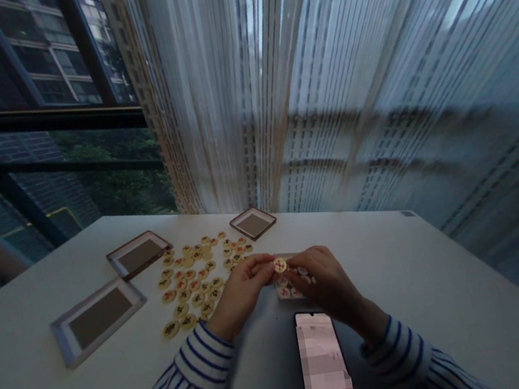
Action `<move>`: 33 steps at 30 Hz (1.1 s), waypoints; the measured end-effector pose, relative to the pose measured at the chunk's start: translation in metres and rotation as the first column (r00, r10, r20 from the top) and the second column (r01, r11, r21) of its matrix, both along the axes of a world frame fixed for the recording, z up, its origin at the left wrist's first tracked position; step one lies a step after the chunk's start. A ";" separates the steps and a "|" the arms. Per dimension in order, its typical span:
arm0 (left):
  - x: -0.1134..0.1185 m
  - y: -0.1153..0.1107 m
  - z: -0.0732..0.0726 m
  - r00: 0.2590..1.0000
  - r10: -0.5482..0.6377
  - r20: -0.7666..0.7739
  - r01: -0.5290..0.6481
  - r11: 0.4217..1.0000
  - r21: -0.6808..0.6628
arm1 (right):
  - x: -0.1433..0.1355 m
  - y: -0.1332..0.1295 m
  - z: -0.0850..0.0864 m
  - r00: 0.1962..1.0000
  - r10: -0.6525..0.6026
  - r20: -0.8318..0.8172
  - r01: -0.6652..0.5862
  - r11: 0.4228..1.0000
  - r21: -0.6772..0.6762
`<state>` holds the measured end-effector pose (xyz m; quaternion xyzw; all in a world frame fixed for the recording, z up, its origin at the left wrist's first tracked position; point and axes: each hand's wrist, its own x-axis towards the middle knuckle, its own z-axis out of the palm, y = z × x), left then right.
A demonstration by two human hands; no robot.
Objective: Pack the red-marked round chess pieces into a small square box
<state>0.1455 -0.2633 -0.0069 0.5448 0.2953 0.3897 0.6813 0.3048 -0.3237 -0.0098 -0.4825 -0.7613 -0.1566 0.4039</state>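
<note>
A round, pale xiangqi piece with a red character faces me between my fingertips. My left hand is closed with its fingertips on the piece's left edge, while my right hand is closed on its right edge. Just below my hands sits a small shallow box holding several red-marked pieces, partly hidden by my right hand. To the left of my left hand, many loose xiangqi pieces with red or black characters lie spread over the table.
Two shallow trays, a white one and a brown-edged one, lie left on the white table. Another brown-edged tray lies at the back. A phone with a lit screen lies between my forearms. String curtains hang behind the table.
</note>
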 end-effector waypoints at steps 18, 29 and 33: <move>0.032 0.000 -0.025 0.998 -0.053 -0.033 0.057 0.986 0.156 | 0.024 -0.008 -0.023 0.998 -0.065 0.002 0.065 0.997 -0.034; 0.035 -0.003 -0.030 0.998 0.003 -0.062 0.010 0.980 0.200 | 0.024 -0.010 -0.026 0.998 -0.053 0.014 0.053 0.999 -0.003; 0.036 -0.005 -0.031 0.998 0.014 -0.061 -0.002 0.982 0.190 | 0.026 -0.011 -0.026 0.999 -0.033 0.028 0.033 0.999 -0.024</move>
